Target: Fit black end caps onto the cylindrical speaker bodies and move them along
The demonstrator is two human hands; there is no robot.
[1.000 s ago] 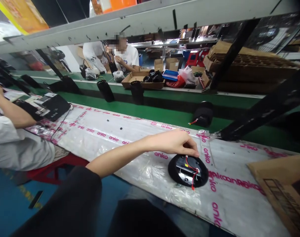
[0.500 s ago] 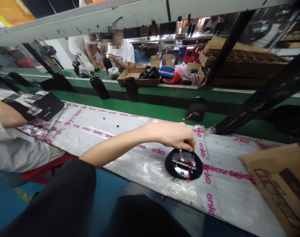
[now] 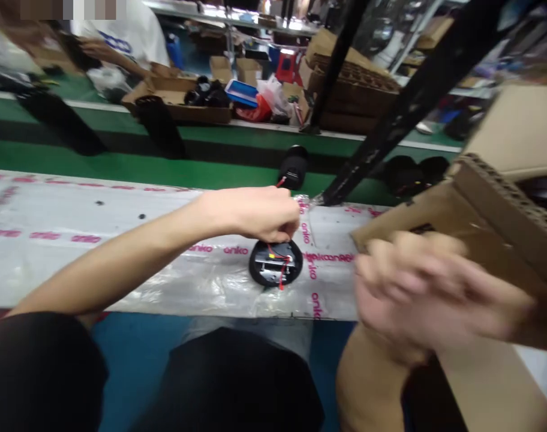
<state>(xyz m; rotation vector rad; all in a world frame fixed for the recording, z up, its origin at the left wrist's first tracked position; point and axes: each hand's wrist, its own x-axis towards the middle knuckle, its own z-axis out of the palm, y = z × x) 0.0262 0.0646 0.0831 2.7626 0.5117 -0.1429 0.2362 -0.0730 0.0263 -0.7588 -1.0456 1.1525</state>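
My left hand [image 3: 268, 215] is closed at the far rim of a round black housing [image 3: 261, 273]. The housing rests on the plastic-covered bench with its inside facing up. Red wires [image 3: 281, 277] with a small yellow tag run across it and end in a red connector. At the right, my right hand [image 3: 429, 294] is raised in front of an open cardboard box [image 3: 390, 216]. Motion smears its fingers, and whether they hold anything is unclear.
A bench [image 3: 174, 270] wrapped in "anko" film runs across, a green conveyor [image 3: 228, 171] behind it. On the green stand black cylinders [image 3: 159, 129] and another black unit [image 3: 293, 167] with red wires. A dark slanted post [image 3: 390, 120] rises at right. A person [image 3: 129, 36] sits opposite.
The view has turned right and downward. My right hand has come into view at the cardboard box. My left hand stays at the housing's far rim.
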